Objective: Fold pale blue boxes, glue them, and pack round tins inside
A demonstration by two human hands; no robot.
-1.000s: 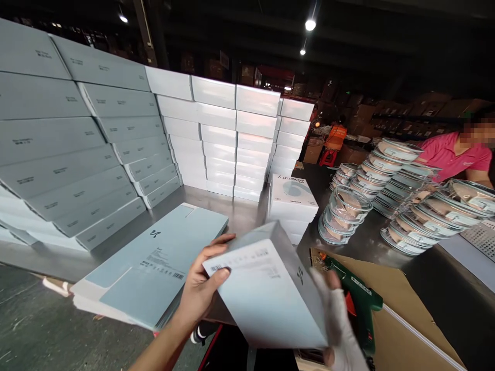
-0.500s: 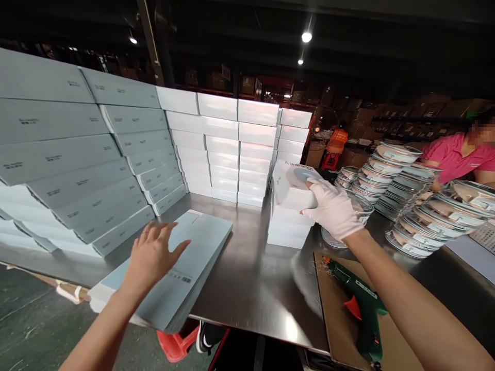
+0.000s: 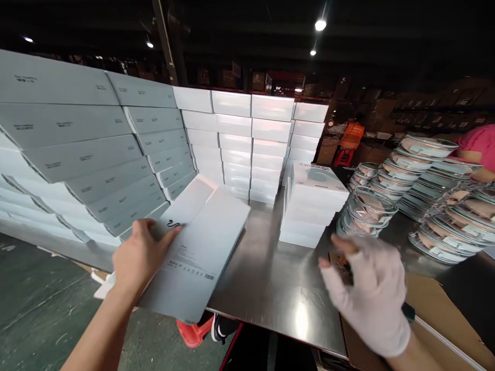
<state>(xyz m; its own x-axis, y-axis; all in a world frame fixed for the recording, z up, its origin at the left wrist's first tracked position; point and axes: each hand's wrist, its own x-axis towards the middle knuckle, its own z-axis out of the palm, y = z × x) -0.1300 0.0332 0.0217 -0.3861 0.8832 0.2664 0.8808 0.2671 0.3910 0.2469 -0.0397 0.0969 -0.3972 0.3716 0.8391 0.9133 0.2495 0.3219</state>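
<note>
My left hand (image 3: 141,255) grips a flat, unfolded white carton (image 3: 193,252) by its left side, thumb lying on the printed face. The carton is tilted over the front edge of the metal table. My right hand (image 3: 371,288), in a white glove with bare fingertips, hovers over a glue gun (image 3: 408,311); thumb and forefinger are apart. Most of the gun is hidden behind this blurred hand, and a glue stick (image 3: 444,337) sticks out at its back. A box with a printed top (image 3: 319,176) rests on a short stack of white boxes (image 3: 303,221) between my hands.
Tall walls of white boxes (image 3: 104,149) stand at the left and back (image 3: 235,139). Stacked round glass containers (image 3: 402,170) fill the right side. Cardboard (image 3: 436,299) lies under the glue gun. A person in pink (image 3: 477,147) is at far right; another in an orange vest (image 3: 352,135) is behind.
My right hand has left the printed box and come down toward the glue gun. My left hand has taken hold of the top flat carton and lifted it. The view has turned slightly left.
</note>
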